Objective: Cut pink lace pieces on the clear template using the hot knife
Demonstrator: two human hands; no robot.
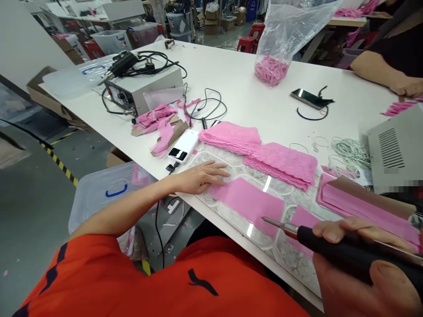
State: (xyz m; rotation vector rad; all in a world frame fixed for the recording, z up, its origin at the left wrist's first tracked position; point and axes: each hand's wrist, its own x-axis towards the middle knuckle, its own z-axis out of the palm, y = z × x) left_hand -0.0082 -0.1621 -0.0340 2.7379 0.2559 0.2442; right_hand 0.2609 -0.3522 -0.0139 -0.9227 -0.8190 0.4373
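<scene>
A flat pink sheet is laid on a patterned board at the near edge of the counter. The left hand is rested palm down at the sheet's left end, its fingers slightly spread and nothing pinched between them. By the right hand, closed around the handle, a pen-like tool is held with its metal tip over the sheet's right part; whether contact is made cannot be told. Just right of the sheet, another pink piece is partly hidden behind the tool. Beyond the sheet, two overlapping stacks of pink fabric are set side by side, a left stack and a right stack. Left of the sheet, past the left hand, a white power bank is placed. Well beyond the sheet, a clear bag is partly filled with pink pieces.
</scene>
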